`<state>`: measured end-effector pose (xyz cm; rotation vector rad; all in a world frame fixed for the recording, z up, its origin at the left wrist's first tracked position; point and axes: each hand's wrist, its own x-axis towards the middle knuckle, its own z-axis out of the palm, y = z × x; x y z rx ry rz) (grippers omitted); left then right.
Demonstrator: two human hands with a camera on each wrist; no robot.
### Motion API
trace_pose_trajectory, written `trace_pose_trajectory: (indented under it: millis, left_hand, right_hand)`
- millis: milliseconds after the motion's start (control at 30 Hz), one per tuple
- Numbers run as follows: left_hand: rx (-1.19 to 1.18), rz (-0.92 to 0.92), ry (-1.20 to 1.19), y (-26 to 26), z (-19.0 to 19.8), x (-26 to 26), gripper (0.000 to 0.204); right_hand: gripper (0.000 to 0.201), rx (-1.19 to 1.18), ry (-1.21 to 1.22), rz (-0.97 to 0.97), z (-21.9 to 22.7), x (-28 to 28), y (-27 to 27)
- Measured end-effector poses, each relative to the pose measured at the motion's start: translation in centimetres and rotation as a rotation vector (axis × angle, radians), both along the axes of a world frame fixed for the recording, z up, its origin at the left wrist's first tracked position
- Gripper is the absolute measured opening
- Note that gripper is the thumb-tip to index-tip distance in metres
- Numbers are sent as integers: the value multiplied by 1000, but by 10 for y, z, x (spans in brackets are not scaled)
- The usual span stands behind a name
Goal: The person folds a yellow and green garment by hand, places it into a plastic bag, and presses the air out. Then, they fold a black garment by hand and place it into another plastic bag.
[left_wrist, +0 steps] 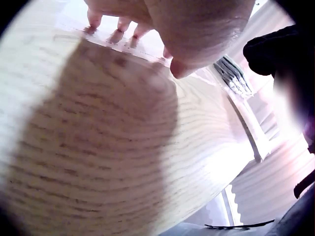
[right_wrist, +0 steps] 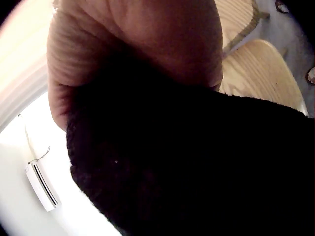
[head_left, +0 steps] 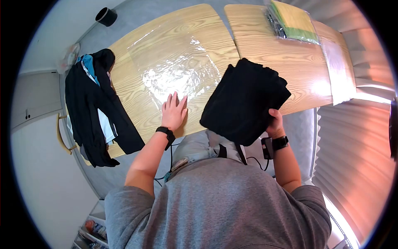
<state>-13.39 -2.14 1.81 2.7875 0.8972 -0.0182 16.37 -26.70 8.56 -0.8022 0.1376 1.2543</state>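
In the head view a folded black garment (head_left: 244, 99) is held up over the table's front edge. My right hand (head_left: 275, 123) grips it at its lower right side, thumb on top and fingers hidden beneath. The right wrist view shows the dark cloth (right_wrist: 187, 162) filling the space below the palm. My left hand (head_left: 174, 113) has its fingers stretched out, fingertips at the near edge of a clear plastic bag (head_left: 178, 68) lying flat on the wooden table. In the left wrist view the left fingertips touch the plastic.
Black clothes (head_left: 89, 103) with white and blue pieces drape over the table's left end. Packaged yellow and green items (head_left: 296, 25) lie on the back right of the second table (head_left: 253, 25). Another clear plastic sheet (head_left: 338, 74) lies at its right end. A dark bin (head_left: 106, 17) stands beyond.
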Motion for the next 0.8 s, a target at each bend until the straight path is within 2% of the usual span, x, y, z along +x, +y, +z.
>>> trace_pose_trajectory:
  millis: [133, 367, 467, 567, 633, 700, 767, 800]
  left_hand:
    - [-4, 29, -18, 7, -5, -1, 57]
    - [13, 48, -103, 20, -7, 2, 57]
    - [69, -43, -198, 27, 2, 6, 60]
    - [-42, -95, -276, 25, 11, 14, 65]
    - [-109, -86, -311, 23, 13, 23, 67]
    - [-111, -75, -335, 21, 18, 32, 69]
    - [-119, -22, -454, 20, 23, 39, 70]
    - [-175, 10, -450, 21, 23, 41, 69]
  right_hand:
    - [57, 77, 35, 89, 4, -13, 15]
    - [64, 34, 22, 196, -3, -15, 15]
    - [57, 29, 78, 171, 0, -20, 20]
    - [60, 35, 56, 240, -4, -27, 31]
    - [54, 95, 133, 263, -2, -35, 45]
    - [51, 64, 79, 291, -24, -41, 53]
    - [48, 11, 157, 346, -78, -40, 51]
    - [48, 13, 158, 341, -87, -41, 53]
